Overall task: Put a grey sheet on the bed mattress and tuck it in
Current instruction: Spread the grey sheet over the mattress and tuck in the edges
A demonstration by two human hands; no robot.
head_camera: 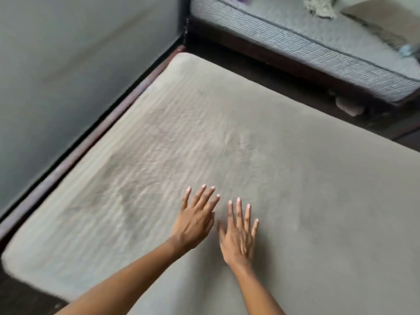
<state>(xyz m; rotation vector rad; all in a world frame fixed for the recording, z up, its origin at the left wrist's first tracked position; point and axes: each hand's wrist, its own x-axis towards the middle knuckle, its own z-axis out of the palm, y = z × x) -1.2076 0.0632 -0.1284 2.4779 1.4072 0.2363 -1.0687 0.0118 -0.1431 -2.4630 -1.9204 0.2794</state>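
Note:
A grey sheet (295, 169) covers the whole top of the bed mattress and wraps over its far corner (184, 57) and near left corner. Fine ripples run across its left half; the right half lies smooth. My left hand (195, 221) and my right hand (238, 237) lie side by side on the sheet near the middle of the bed, palms down, fingers straight and spread. Neither hand holds any fabric. The mattress itself is hidden under the sheet.
A dark wooden bed rail (91, 137) runs along the left side against a grey wall (68, 64). A second bare quilted mattress (318, 51) lies beyond a dark floor gap, with a crumpled cloth (320, 6) and a flat brown board (386, 14) on it.

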